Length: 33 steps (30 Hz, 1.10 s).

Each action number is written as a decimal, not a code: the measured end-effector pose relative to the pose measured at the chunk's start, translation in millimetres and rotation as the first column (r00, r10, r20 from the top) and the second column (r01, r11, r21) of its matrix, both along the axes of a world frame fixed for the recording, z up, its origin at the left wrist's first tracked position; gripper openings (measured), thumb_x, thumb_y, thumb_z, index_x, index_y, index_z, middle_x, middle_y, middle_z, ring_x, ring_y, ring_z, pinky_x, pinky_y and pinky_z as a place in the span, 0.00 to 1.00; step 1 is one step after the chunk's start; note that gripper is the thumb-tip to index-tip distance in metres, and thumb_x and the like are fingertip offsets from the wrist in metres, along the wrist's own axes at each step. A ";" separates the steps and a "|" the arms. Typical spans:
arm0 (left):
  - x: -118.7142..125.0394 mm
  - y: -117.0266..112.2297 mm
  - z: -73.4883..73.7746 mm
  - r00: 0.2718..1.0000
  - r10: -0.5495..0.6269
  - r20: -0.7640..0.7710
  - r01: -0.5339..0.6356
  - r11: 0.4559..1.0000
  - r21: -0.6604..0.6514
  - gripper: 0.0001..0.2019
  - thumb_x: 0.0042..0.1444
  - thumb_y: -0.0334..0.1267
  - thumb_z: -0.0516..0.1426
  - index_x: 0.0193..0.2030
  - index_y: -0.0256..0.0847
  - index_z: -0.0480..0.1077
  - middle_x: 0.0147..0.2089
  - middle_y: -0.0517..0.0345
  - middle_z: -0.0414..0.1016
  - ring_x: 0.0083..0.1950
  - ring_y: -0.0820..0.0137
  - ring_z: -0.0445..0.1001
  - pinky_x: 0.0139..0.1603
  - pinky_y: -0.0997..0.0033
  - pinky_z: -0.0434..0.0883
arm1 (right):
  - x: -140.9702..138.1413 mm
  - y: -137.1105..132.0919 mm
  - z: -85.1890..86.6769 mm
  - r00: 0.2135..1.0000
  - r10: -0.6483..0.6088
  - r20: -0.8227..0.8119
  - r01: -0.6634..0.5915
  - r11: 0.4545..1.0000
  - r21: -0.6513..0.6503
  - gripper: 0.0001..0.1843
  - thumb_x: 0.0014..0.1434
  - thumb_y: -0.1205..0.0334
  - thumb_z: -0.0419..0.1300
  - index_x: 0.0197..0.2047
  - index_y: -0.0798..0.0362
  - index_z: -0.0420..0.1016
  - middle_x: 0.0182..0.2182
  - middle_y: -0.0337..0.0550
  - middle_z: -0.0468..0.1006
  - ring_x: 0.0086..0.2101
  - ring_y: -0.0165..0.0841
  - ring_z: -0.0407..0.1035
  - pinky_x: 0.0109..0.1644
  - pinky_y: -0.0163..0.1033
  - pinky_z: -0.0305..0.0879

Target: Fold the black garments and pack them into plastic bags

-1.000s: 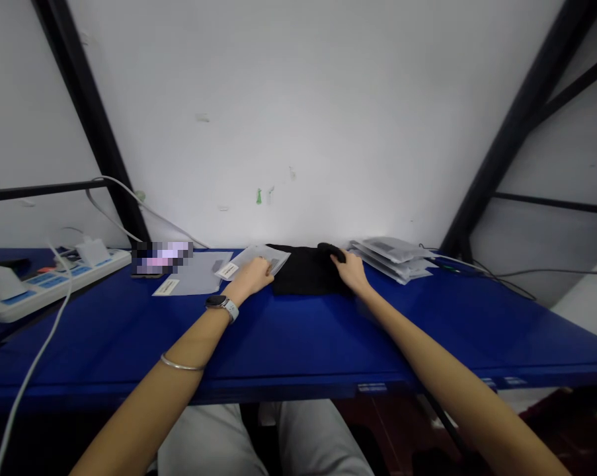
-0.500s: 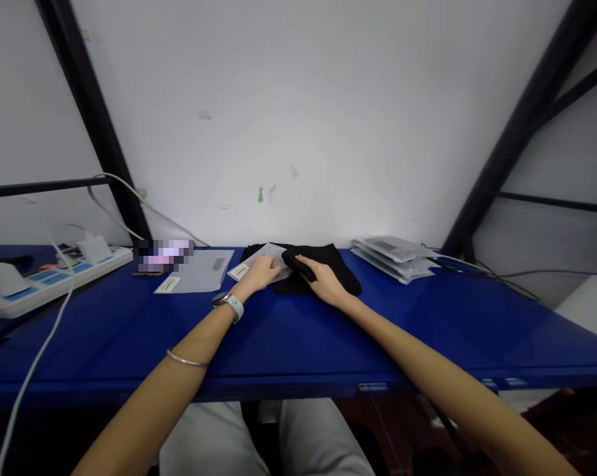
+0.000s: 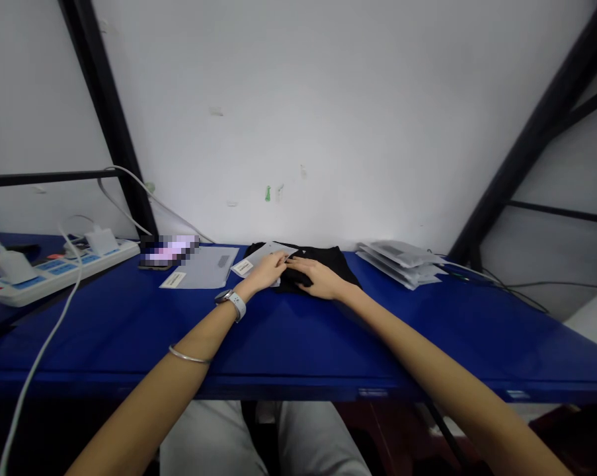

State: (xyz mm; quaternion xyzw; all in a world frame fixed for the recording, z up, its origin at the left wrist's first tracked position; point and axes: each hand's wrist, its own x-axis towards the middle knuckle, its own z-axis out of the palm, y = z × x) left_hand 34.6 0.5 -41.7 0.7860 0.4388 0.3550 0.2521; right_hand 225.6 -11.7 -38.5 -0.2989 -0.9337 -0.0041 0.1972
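Note:
A translucent plastic bag with a white label lies on black fabric near the wall. My left hand pinches the bag at its right edge. Close beside it, my right hand is curled over a small folded black cloth, at the bag's edge. The fingertips of both hands nearly meet. Whether part of the cloth is inside the bag is hidden by my fingers.
Flat labelled bags lie to the left, with a phone behind them. A power strip with white chargers and a cable occupies the far left. Stacked filled bags sit at right on the blue table.
My right hand has moved slightly left and flattened over the black cloth, bringing it against the bag's edge. My left hand has shifted a little towards it. The view has turned slightly left.

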 end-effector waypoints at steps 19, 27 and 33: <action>-9.8 -0.8 7.2 0.959 -0.271 0.084 0.266 0.962 0.063 0.11 0.63 0.43 0.46 0.31 0.42 0.60 0.59 0.51 0.70 0.62 0.64 0.64 0.62 0.62 0.60 | -13.4 17.9 2.1 0.996 -0.029 -0.090 0.017 0.990 -0.138 0.24 0.57 0.66 0.61 0.57 0.58 0.69 0.57 0.55 0.69 0.56 0.42 0.62 0.60 0.50 0.58; -10.6 1.0 1.7 0.955 -0.288 0.069 0.287 0.958 0.023 0.11 0.64 0.44 0.45 0.34 0.43 0.62 0.62 0.53 0.67 0.63 0.66 0.63 0.63 0.62 0.60 | -11.8 17.0 -0.7 0.983 0.028 -0.179 -0.075 0.962 -0.262 0.16 0.64 0.65 0.53 0.53 0.53 0.72 0.52 0.48 0.74 0.50 0.35 0.69 0.56 0.44 0.62; -1.3 -3.5 6.5 0.972 -0.237 0.009 0.235 0.969 0.081 0.09 0.63 0.39 0.45 0.34 0.42 0.62 0.60 0.51 0.69 0.60 0.66 0.66 0.62 0.62 0.61 | -31.2 25.4 -4.8 0.929 -0.346 -0.129 0.311 0.922 -0.231 0.13 0.63 0.67 0.51 0.44 0.58 0.76 0.44 0.54 0.78 0.44 0.39 0.72 0.48 0.42 0.66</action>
